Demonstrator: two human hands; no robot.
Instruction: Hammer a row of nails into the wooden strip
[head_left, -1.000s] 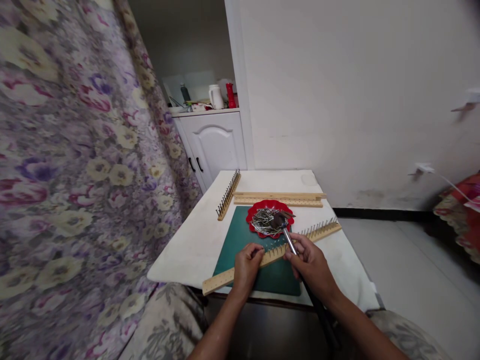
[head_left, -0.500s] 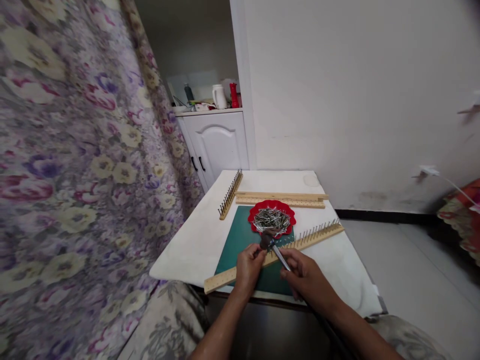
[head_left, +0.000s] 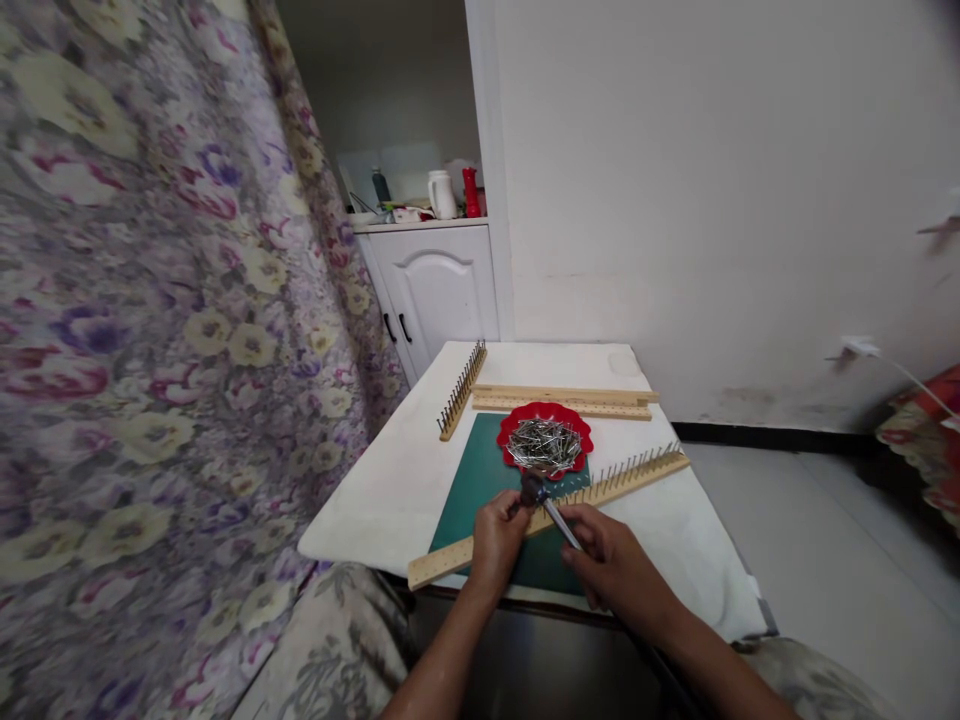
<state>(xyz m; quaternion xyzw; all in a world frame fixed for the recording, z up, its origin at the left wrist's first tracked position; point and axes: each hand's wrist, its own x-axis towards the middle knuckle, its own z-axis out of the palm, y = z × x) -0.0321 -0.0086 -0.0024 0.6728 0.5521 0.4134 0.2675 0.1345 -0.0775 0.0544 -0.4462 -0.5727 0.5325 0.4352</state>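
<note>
Wooden strip (head_left: pixel 441 563), its right-hand stretch lined with standing nails (head_left: pixel 626 467), lies slantwise on the near side of a red dish (head_left: pixel 585 436), across a green mat (head_left: pixel 469 480) on the white-covered surface (head_left: pixel 360 510). The left hand (head_left: pixel 496 540), nearer the person than the dish, has its fingers drawn together in a pinch at the strip; whether a nail is between them cannot be told. The right hand (head_left: pixel 619 565) is closed around the shaft of a hammer (head_left: pixel 561 525), whose head (head_left: pixel 534 489) is right beside the left fingertips. A stroke slightly off line could catch those fingers, or bend or tip a nail. The strip's slant and its reach past the mat could let it rock or skid under a blow, while a high swing might clip the dish and scatter its loose nails (head_left: pixel 544 445).
</note>
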